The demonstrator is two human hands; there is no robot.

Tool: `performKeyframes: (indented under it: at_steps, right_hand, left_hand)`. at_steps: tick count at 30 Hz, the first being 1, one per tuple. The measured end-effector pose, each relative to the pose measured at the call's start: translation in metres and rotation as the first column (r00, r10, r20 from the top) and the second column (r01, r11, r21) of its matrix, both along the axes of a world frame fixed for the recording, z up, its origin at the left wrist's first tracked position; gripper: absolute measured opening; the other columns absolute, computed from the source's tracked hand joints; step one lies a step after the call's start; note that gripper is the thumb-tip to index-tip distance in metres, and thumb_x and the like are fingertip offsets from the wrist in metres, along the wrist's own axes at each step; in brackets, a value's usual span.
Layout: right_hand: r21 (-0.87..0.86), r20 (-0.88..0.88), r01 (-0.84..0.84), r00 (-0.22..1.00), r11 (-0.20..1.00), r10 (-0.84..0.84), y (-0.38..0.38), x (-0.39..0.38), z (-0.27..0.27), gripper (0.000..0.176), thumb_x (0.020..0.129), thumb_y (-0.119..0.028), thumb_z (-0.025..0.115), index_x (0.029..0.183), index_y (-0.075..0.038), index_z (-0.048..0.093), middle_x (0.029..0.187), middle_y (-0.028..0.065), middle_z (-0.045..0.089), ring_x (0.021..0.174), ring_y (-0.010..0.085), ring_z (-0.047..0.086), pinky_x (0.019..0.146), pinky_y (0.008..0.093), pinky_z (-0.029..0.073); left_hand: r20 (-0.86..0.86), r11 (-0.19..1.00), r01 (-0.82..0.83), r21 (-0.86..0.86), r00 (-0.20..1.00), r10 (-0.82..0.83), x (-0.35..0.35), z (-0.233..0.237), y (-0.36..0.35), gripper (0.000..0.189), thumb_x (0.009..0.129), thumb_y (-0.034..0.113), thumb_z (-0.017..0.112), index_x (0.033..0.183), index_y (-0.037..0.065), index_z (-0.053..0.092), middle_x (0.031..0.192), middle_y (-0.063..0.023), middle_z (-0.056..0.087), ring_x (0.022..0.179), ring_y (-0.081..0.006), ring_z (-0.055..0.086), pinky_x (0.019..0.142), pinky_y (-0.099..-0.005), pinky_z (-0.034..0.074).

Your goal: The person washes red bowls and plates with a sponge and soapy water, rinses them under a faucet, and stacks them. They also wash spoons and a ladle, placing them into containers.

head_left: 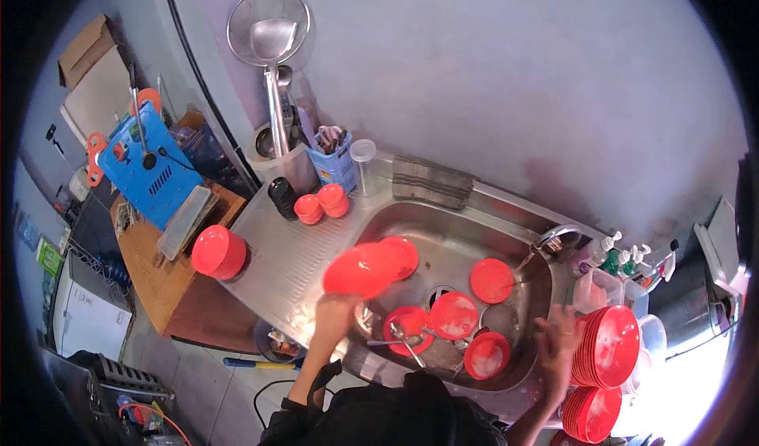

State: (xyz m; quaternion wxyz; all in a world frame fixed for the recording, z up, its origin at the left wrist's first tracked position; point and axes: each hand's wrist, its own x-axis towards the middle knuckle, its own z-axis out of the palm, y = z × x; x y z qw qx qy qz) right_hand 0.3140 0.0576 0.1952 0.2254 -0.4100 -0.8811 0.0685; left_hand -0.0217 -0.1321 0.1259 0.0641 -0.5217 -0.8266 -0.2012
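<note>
My left hand [337, 310] grips a red plate [357, 272] by its near edge, over the sink's left rim; the plate is tilted and smeared by motion. My right hand [558, 334] is raised with fingers apart at the sink's right edge, holding nothing. Close beside it leans a tall stack of red plates [615, 347] with suds on the top one. In the steel sink [506, 319] lie a soapy red plate [453, 316], a red bowl [486, 356], another red plate [492, 281], and a red dish [403, 319] with several spoons [407, 338].
On the left drainboard [273, 252] stand a stack of red bowls [219, 252], small red cups [332, 200] and black cups [281, 197]. Behind are a blue utensil basket [332, 165] and a bucket with a strainer [270, 31]. A faucet [557, 236] and soap bottles [597, 255] are back right.
</note>
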Motion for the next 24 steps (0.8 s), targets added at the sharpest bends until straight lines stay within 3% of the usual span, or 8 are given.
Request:
performKeyframes:
  at_steps: [2, 4, 6, 10, 14, 15, 18, 24]
  right_hand:
    - [0.045, -0.118, 0.147, 0.983, 0.988, -0.141, 0.0, 0.021, 0.015, 0.024, 0.071, -0.008, 0.05, 0.095, -0.008, 0.055, 0.116, 0.0109, 0.04, 0.114, 0.0263, 0.03, 0.096, 0.0431, 0.012]
    - [0.073, -0.07, 0.208, 0.977, 0.976, -0.203, -0.008, 0.032, 0.034, 0.027, 0.076, -0.01, 0.046, 0.102, -0.005, 0.051, 0.117, 0.0143, 0.039, 0.113, 0.0277, 0.029, 0.096, 0.04, 0.015]
    - [0.219, -0.211, 0.488, 0.869, 0.845, -0.447, -0.015, 0.041, 0.042, 0.031, 0.078, -0.013, 0.044, 0.108, -0.006, 0.046, 0.119, 0.0149, 0.036, 0.114, 0.0278, 0.029, 0.095, 0.0405, 0.016]
    - [0.158, -0.095, 0.607, 0.794, 0.779, -0.6, -0.019, 0.067, 0.038, 0.036, 0.078, -0.018, 0.045, 0.113, -0.006, 0.042, 0.121, 0.0148, 0.033, 0.114, 0.0296, 0.027, 0.095, 0.039, 0.019]
    - [-0.058, 0.099, 0.608, 0.793, 0.792, -0.601, -0.016, 0.091, 0.02, 0.034, 0.079, -0.019, 0.044, 0.108, -0.002, 0.045, 0.11, 0.0174, 0.044, 0.103, 0.0299, 0.04, 0.091, 0.0379, 0.025]
    - [-0.083, 0.0, 0.594, 0.803, 0.8, -0.596, -0.019, 0.086, 0.021, 0.032, 0.08, -0.02, 0.043, 0.103, 0.0, 0.048, 0.1, 0.0179, 0.051, 0.093, 0.031, 0.046, 0.086, 0.0374, 0.029]
    - [-0.112, 0.087, 0.601, 0.8, 0.792, -0.594, -0.019, 0.081, 0.021, 0.032, 0.08, -0.022, 0.04, 0.1, 0.001, 0.049, 0.094, 0.0188, 0.052, 0.088, 0.0291, 0.05, 0.09, 0.0385, 0.025]
    - [0.005, 0.046, 0.585, 0.81, 0.811, -0.584, -0.015, 0.087, 0.003, 0.027, 0.08, -0.018, 0.039, 0.093, 0.002, 0.053, 0.085, 0.0183, 0.055, 0.081, 0.0303, 0.05, 0.084, 0.0376, 0.03]
  left_hand:
    - [-0.12, 0.982, -0.19, 0.009, 0.975, 0.189, -0.015, -0.001, -0.017, 0.014, 0.063, 0.01, 0.048, 0.073, 0.008, 0.057, 0.062, -0.0114, 0.055, 0.058, -0.0261, 0.053, 0.057, -0.036, 0.041]
    - [-0.128, 0.962, -0.273, -0.023, 0.955, 0.268, -0.026, 0.002, -0.03, 0.013, 0.063, 0.008, 0.046, 0.073, 0.008, 0.055, 0.061, -0.0113, 0.054, 0.059, -0.0264, 0.053, 0.06, -0.0359, 0.041]
    - [-0.182, 0.897, -0.437, 0.068, 0.878, 0.442, -0.039, -0.012, -0.039, 0.017, 0.064, 0.007, 0.044, 0.078, 0.008, 0.056, 0.064, -0.011, 0.055, 0.064, -0.0262, 0.054, 0.066, -0.0369, 0.04]
    - [-0.175, 0.843, -0.503, 0.189, 0.828, 0.533, -0.058, -0.031, -0.051, 0.022, 0.065, 0.006, 0.043, 0.083, 0.008, 0.056, 0.069, -0.0106, 0.056, 0.071, -0.0254, 0.053, 0.072, -0.0384, 0.038]
    - [-0.173, 0.787, -0.6, 0.144, 0.768, 0.617, -0.079, -0.049, -0.055, 0.024, 0.066, 0.005, 0.042, 0.085, 0.006, 0.056, 0.078, -0.0107, 0.057, 0.077, -0.0243, 0.053, 0.079, -0.0393, 0.035]
    - [-0.167, 0.775, -0.615, 0.145, 0.757, 0.632, -0.084, -0.053, -0.055, 0.024, 0.066, 0.005, 0.042, 0.086, 0.006, 0.056, 0.08, -0.0109, 0.057, 0.079, -0.0243, 0.053, 0.081, -0.0392, 0.034]
    - [-0.179, 0.754, -0.638, 0.155, 0.733, 0.656, -0.095, -0.064, -0.051, 0.025, 0.067, 0.006, 0.042, 0.087, 0.006, 0.056, 0.084, -0.0111, 0.057, 0.082, -0.0243, 0.052, 0.084, -0.0391, 0.032]
    - [-0.202, 0.706, -0.694, 0.141, 0.678, 0.707, -0.112, -0.068, -0.045, 0.027, 0.068, 0.008, 0.043, 0.091, 0.008, 0.056, 0.086, -0.0106, 0.056, 0.089, -0.0245, 0.049, 0.089, -0.0411, 0.025]
